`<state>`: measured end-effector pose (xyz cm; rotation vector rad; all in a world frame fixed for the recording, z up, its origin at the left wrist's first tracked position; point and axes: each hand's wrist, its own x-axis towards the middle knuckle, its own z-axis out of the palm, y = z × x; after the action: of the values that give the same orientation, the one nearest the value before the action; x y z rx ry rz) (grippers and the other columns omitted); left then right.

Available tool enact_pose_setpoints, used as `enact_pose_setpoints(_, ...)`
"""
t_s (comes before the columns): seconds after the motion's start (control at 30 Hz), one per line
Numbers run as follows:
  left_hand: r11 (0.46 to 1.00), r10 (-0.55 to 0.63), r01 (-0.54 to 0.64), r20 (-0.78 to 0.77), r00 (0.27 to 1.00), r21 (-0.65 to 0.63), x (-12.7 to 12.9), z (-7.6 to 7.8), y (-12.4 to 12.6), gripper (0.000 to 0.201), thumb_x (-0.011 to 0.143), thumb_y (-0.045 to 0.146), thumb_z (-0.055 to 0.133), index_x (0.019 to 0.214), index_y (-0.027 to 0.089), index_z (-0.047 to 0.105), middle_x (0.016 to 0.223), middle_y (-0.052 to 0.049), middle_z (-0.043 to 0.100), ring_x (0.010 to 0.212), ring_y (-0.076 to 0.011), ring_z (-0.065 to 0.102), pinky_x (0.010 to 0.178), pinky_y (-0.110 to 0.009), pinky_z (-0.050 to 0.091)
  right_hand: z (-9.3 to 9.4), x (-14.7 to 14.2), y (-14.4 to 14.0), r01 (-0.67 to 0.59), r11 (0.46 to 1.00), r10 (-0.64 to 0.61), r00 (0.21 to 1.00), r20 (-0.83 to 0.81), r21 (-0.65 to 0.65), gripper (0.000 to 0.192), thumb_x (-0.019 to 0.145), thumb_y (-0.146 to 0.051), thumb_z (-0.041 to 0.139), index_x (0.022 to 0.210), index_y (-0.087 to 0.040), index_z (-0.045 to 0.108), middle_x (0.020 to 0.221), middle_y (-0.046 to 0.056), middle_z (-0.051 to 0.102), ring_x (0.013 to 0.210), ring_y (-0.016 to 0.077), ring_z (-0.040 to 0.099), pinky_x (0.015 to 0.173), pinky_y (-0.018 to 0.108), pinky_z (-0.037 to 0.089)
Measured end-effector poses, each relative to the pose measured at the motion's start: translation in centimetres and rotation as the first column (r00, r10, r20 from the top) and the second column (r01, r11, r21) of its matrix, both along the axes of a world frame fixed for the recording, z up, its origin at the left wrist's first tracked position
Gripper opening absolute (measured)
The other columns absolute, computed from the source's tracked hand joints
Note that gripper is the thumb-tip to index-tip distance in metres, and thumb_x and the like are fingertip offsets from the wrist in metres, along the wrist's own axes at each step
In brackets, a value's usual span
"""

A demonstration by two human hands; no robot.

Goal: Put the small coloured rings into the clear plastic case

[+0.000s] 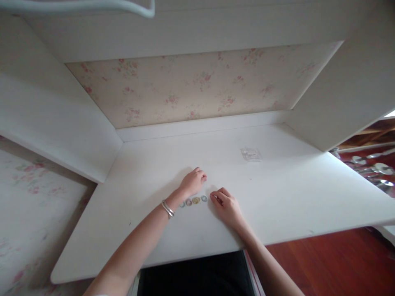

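Note:
Several small ring-shaped pieces lie in a short row on the white desk. From the right they are a bluish-grey ring point(204, 198), a yellow ring point(196, 200), a pinkish ring point(189, 202) and a pale greenish ring point(182, 204), the last close to my left wrist. Just beyond the row, my left hand point(193, 181) is closed with its fingers curled; anything inside is hidden. My right hand point(227, 206) is at the row's right end, thumb and fingers drawn together beside the bluish-grey ring. Whatever it pinches is too small to make out.
A clear plastic packet point(251, 154) lies farther back on the white desk point(286, 185). White side panels and a flowered back wall point(197, 90) enclose the desk. A silver bracelet point(168, 209) circles my left wrist. Shiny metal objects point(382, 168) stand beyond the right edge.

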<state>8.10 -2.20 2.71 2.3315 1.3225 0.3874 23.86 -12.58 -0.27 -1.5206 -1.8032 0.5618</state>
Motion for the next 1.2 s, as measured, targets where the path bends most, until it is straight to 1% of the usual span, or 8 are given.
enact_pose_setpoints(0.17, 0.998, -0.051, 0.055, 0.112, 0.992, -0.029, -1.6, 0.6, -2.8, 0.018, 0.089, 0.024, 0.046, 0.089, 0.02, 0.064, 0.095, -0.003, 0.059, 0.083, -0.0143, 0.059, 0.079, -0.024, 0.044, 0.3, -0.1, -0.1, 0.004, 1.0, -0.004, 1.0, -0.004, -0.011, 0.026, 0.091, -0.031, 0.042, 0.089, -0.022, 0.066, 0.083, 0.003, 0.057, 0.064, 0.0105, 0.054, 0.061, 0.021, 0.04)
enact_pose_setpoints(0.33, 0.993, -0.102, 0.109, 0.121, 0.987, -0.053, -2.5, 0.9, -4.6, 0.019, 0.089, 0.024, 0.047, 0.088, 0.018, 0.065, 0.091, -0.005, 0.06, 0.08, -0.0149, 0.058, 0.077, -0.025, 0.044, 0.1, -0.2, -0.1, 0.007, 1.0, -0.007, 1.0, 0.006, -0.026, 0.026, 0.091, -0.033, 0.042, 0.09, -0.022, 0.066, 0.082, 0.002, 0.057, 0.064, 0.0103, 0.053, 0.06, 0.021, 0.04)
enact_pose_setpoints(0.7, 0.974, -0.224, 0.224, -0.024, 0.974, -0.022, -2.2, 0.4, -5.3, 0.018, 0.086, 0.021, 0.051, 0.082, 0.019, 0.068, 0.083, -0.005, 0.062, 0.08, -0.017, 0.058, 0.075, -0.027, 0.043, 0.2, -0.3, -0.1, 0.008, 1.0, -0.008, 1.0, 0.0, -0.014, 0.027, 0.091, -0.033, 0.041, 0.089, -0.022, 0.066, 0.083, 0.003, 0.057, 0.066, 0.011, 0.055, 0.061, 0.021, 0.041)
enact_pose_setpoints(0.8, 0.974, -0.224, 0.224, 0.016, 0.975, -0.04, -2.0, 0.6, -5.3, 0.018, 0.086, 0.022, 0.051, 0.08, 0.02, 0.068, 0.082, -0.004, 0.062, 0.08, -0.0165, 0.058, 0.076, -0.027, 0.043, 0.2, -0.2, -0.1, 0.007, 1.0, -0.007, 1.0, -0.009, -0.022, 0.027, 0.091, -0.033, 0.041, 0.089, -0.022, 0.066, 0.084, 0.003, 0.057, 0.066, 0.0108, 0.054, 0.061, 0.021, 0.041)
enact_pose_setpoints(0.9, 0.986, -0.14, 0.151, 0.145, 0.98, -0.069, -2.4, 1.1, -5.1, 0.017, 0.085, 0.025, 0.052, 0.084, 0.02, 0.068, 0.086, -0.004, 0.063, 0.078, -0.0152, 0.058, 0.075, -0.026, 0.042, 0.2, -0.2, -0.2, 0.012, 0.999, -0.013, 1.0, -0.016, -0.032, 0.026, 0.091, -0.033, 0.042, 0.089, -0.022, 0.066, 0.083, 0.002, 0.057, 0.064, 0.0104, 0.054, 0.06, 0.021, 0.04)
enact_pose_setpoints(1.03, 0.992, 0.063, -0.023, 0.318, 0.946, -0.127, -4.1, 1.7, -4.9, 0.02, 0.084, 0.031, 0.052, 0.086, 0.018, 0.067, 0.08, -0.003, 0.06, 0.072, -0.0141, 0.054, 0.068, -0.024, 0.041, 0.1, -0.2, 0.1, 0.012, 0.998, -0.013, 1.0, -0.022, -0.064, 0.026, 0.091, -0.035, 0.042, 0.091, -0.023, 0.066, 0.083, 0.001, 0.057, 0.063, 0.0101, 0.053, 0.061, 0.022, 0.041)
enact_pose_setpoints(1.1, 0.971, 0.194, -0.121, 0.385, 0.902, -0.208, -5.4, 1.5, -5.0, 0.023, 0.083, 0.035, 0.052, 0.087, 0.017, 0.066, 0.07, 0.0, 0.056, 0.065, -0.0131, 0.05, 0.062, -0.024, 0.038, 0.1, -0.3, 0.7, 0.013, 0.996, -0.014, 1.0, -0.003, -0.083, 0.026, 0.09, -0.036, 0.042, 0.093, -0.024, 0.065, 0.084, 0.001, 0.057, 0.063, 0.0102, 0.053, 0.061, 0.022, 0.041)
enact_pose_setpoints(1.2, 0.9, 0.391, -0.229, 0.454, 0.8, -0.371, -7.4, 0.7, -5.3, 0.027, 0.08, 0.04, 0.054, 0.086, 0.016, 0.065, 0.061, 0.003, 0.048, 0.058, -0.0114, 0.043, 0.054, -0.022, 0.032, 0.4, -0.5, 2.1, 0.01, 0.995, -0.003, 0.998, 0.064, -0.098, 0.025, 0.089, -0.033, 0.043, 0.102, -0.026, 0.063, 0.089, 0.001, 0.058, 0.065, 0.0103, 0.055, 0.063, 0.023, 0.042)
